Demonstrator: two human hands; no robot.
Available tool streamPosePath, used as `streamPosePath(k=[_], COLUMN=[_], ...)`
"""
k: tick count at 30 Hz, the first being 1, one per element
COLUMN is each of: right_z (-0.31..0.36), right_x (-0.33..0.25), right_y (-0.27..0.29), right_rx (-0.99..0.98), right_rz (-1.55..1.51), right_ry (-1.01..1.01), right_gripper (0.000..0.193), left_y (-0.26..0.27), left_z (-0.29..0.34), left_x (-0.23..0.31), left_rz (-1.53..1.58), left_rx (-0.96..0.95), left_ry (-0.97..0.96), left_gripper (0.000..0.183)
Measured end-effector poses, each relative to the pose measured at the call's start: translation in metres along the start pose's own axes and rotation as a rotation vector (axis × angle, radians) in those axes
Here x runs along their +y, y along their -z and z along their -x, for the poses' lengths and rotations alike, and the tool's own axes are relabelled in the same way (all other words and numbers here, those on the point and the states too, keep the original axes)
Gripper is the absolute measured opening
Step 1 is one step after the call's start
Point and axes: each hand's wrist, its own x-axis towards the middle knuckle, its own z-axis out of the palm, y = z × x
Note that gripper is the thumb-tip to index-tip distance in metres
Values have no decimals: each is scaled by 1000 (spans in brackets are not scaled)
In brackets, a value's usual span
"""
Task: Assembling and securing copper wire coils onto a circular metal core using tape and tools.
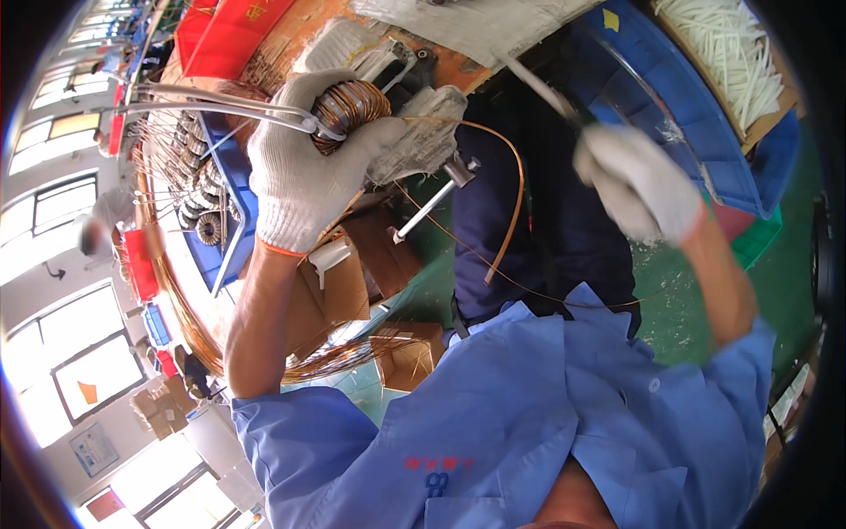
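My left hand (295,181), in a white knit glove, is closed around a ring-shaped coil (351,113) wound with copper wire. White sleeved leads (220,106) stick out from the coil to the left. From its right side a thick copper wire (518,167) loops out and hangs down over my dark trousers. A thinner wire also trails across my lap. Off to the right, my right hand (634,181), gloved too and blurred, is closed on a long pale bar-like tool (539,86) that points up and left. Motion blur hides the tool's exact kind.
A metal rod clamp (436,204) juts from the bench beside a white-wrapped pad (423,141). At left, a blue crate (231,251) holds several wound coils; a red bin (225,40) stands farther back. To the right are a blue bin (656,101) and white tubes (727,62).
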Motion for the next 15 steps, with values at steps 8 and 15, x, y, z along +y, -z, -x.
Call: streamPosePath(k=[8,15], right_z=[-145,-68], right_x=[-24,1], right_y=[-9,-162], right_rx=[677,-235], right_rz=[697,-1172], right_ry=[570,-26], right_gripper=[24,28], left_y=[-6,-10], left_z=[-1,-5], left_x=[-2,-1], left_rz=[24,14], left_rx=[131,97], left_ry=[-13,-22], left_gripper=[41,42])
